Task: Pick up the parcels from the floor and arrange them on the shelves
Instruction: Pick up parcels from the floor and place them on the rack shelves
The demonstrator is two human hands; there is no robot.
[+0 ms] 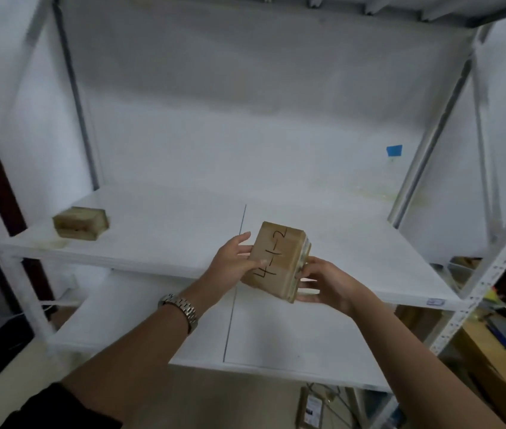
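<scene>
A brown taped parcel [276,261] marked "4-1-2" in black pen hangs in front of the white upper shelf [165,230], held between both hands. My left hand [230,258] grips its left side, thumb on the written face. My right hand [326,283] holds its right edge and lower corner from below. A second brown parcel [80,222] lies on the same shelf at the far left, near the front edge. A lower white shelf [158,320] lies beneath my forearms.
White metal uprights [490,280] frame the rack on both sides. A blue tape patch [394,150] sticks to the back wall. Cardboard and clutter [493,351] fill the space to the right, and a box [310,407] sits below the lower shelf.
</scene>
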